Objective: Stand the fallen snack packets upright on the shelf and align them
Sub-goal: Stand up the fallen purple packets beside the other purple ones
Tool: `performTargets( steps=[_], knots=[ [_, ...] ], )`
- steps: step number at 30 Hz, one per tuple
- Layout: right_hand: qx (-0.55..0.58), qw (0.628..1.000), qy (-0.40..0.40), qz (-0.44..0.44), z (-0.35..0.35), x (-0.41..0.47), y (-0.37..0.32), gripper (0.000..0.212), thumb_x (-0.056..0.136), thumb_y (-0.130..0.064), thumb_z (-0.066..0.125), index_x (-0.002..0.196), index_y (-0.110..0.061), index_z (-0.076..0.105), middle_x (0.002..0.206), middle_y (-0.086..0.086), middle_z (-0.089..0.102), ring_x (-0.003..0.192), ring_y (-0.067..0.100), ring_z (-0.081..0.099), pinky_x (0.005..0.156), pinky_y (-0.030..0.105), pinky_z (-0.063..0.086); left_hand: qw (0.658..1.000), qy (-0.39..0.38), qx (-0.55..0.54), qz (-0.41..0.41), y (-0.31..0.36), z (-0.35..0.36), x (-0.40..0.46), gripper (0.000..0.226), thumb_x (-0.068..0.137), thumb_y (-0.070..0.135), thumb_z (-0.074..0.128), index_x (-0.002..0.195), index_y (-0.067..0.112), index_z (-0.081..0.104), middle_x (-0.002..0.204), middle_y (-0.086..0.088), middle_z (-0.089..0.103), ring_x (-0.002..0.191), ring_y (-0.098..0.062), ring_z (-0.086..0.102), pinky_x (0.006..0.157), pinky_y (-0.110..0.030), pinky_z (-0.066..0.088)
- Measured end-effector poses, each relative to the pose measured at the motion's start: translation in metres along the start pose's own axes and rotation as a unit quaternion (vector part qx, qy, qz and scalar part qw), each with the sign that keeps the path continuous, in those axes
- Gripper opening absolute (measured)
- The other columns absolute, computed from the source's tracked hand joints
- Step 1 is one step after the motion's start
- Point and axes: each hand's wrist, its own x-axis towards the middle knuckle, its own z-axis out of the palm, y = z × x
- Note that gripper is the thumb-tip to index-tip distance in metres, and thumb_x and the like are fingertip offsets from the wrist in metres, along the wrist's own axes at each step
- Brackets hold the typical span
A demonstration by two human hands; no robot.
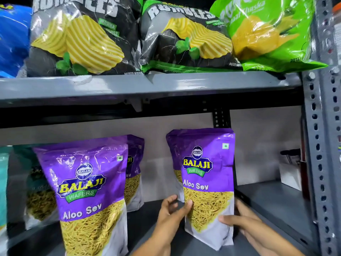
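A purple Aloo Sev packet point(209, 182) stands upright on the lower grey shelf point(273, 202), held from both sides. My left hand point(171, 212) presses its lower left edge with the thumb on the front. My right hand point(241, 220) grips its lower right edge, thumb on the front. Behind it another purple packet point(173, 154) shows partly. To the left a second front Aloo Sev packet point(88, 196) stands upright, slightly tilted, with one more point(133, 174) behind it.
The upper shelf point(147, 85) carries two black wafer bags point(81, 39), a green bag point(267, 34) and a blue bag point(11, 39). Green-toned packets point(40, 200) stand at the lower left. A perforated grey upright point(321, 145) bounds the right; a white box point(289, 174) sits at the back right.
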Motion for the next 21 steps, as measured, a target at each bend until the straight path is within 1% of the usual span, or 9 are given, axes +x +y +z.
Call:
performTargets(
  steps=[1,3,7,10,12,15,17,19,21],
  knots=[
    [0.016,1.0,0.009,0.005,-0.003,0.002,0.001,0.082,0.051,-0.006,0.082,0.127,-0.023,0.055,0.115,0.0,0.075,0.108,0.011,0.068,0.101,0.036,0.045,1.0,-0.018,0.002,-0.009,0.001,-0.002,0.002,0.076,0.063,0.035,0.086,0.128,0.021,0.049,0.126,-0.003,0.058,0.119,-0.014,0.056,0.095,-0.027,0.037],
    [0.015,0.999,0.036,0.012,-0.006,0.002,0.002,0.082,0.043,-0.01,0.08,0.12,-0.015,0.052,0.097,0.0,0.079,0.088,0.007,0.073,0.084,0.031,0.05,0.998,-0.065,-0.003,-0.024,0.004,-0.004,0.005,0.097,0.058,0.036,0.088,0.141,0.021,0.04,0.139,-0.002,0.055,0.129,-0.015,0.051,0.097,-0.026,0.033],
    [-0.034,0.999,0.04,0.001,-0.005,-0.001,0.0,0.069,0.051,-0.027,0.082,0.114,-0.014,0.058,0.106,-0.002,0.077,0.091,0.0,0.072,0.072,0.011,0.053,0.994,-0.111,0.011,0.0,-0.009,-0.006,0.019,0.097,0.05,0.03,0.09,0.137,0.018,0.048,0.122,-0.006,0.071,0.114,-0.015,0.067,0.088,-0.019,0.049],
    [-0.063,0.997,0.044,-0.007,-0.009,0.001,-0.003,0.054,0.059,-0.035,0.078,0.109,-0.018,0.064,0.108,0.003,0.075,0.086,-0.002,0.071,0.07,0.012,0.052,0.992,-0.106,0.051,0.049,-0.013,-0.002,0.019,0.088,0.046,0.03,0.092,0.127,0.018,0.06,0.118,-0.008,0.072,0.1,-0.012,0.07,0.07,-0.01,0.053],
    [-0.067,0.997,0.036,-0.002,-0.011,0.004,-0.005,0.043,0.067,-0.029,0.072,0.109,-0.018,0.064,0.111,0.007,0.074,0.083,-0.003,0.071,0.068,0.012,0.053,0.992,-0.088,0.071,0.06,-0.017,-0.002,0.019,0.083,0.041,0.035,0.091,0.118,0.021,0.065,0.118,-0.009,0.07,0.095,-0.012,0.068,0.067,-0.007,0.052],
    [-0.058,0.998,-0.007,0.026,-0.013,0.004,-0.009,0.053,0.066,-0.026,0.075,0.116,-0.022,0.06,0.114,0.003,0.074,0.09,0.001,0.071,0.076,0.018,0.054,0.99,-0.068,0.1,0.071,-0.018,-0.005,0.019,0.088,0.038,0.041,0.093,0.119,0.025,0.062,0.123,-0.007,0.065,0.102,-0.01,0.066,0.074,-0.011,0.053],
    [-0.048,0.997,-0.039,0.037,-0.014,0.004,-0.012,0.076,0.054,-0.024,0.09,0.121,-0.029,0.053,0.116,0.0,0.074,0.107,0.012,0.069,0.089,0.029,0.054,0.989,-0.085,0.102,0.061,-0.016,-0.008,0.018,0.092,0.04,0.035,0.095,0.123,0.026,0.055,0.122,0.002,0.066,0.099,0.003,0.067,0.073,-0.01,0.053],
    [-0.041,0.997,-0.048,0.044,-0.014,0.006,-0.013,0.099,0.038,-0.023,0.099,0.122,-0.034,0.048,0.119,0.0,0.073,0.115,0.02,0.066,0.099,0.037,0.051,0.986,-0.125,0.104,0.037,-0.012,-0.008,0.017,0.087,0.051,0.023,0.094,0.123,0.033,0.047,0.121,0.011,0.066,0.095,0.013,0.066,0.071,-0.006,0.052],
    [-0.054,0.995,-0.061,0.053,-0.01,0.009,-0.011,0.107,0.034,-0.02,0.1,0.126,-0.03,0.046,0.123,-0.001,0.071,0.118,0.018,0.064,0.106,0.04,0.047,0.981,-0.15,0.119,0.017,-0.007,-0.009,0.016,0.09,0.054,0.022,0.094,0.129,0.031,0.045,0.122,0.011,0.068,0.103,0.005,0.067,0.079,-0.01,0.052]
  ],
)
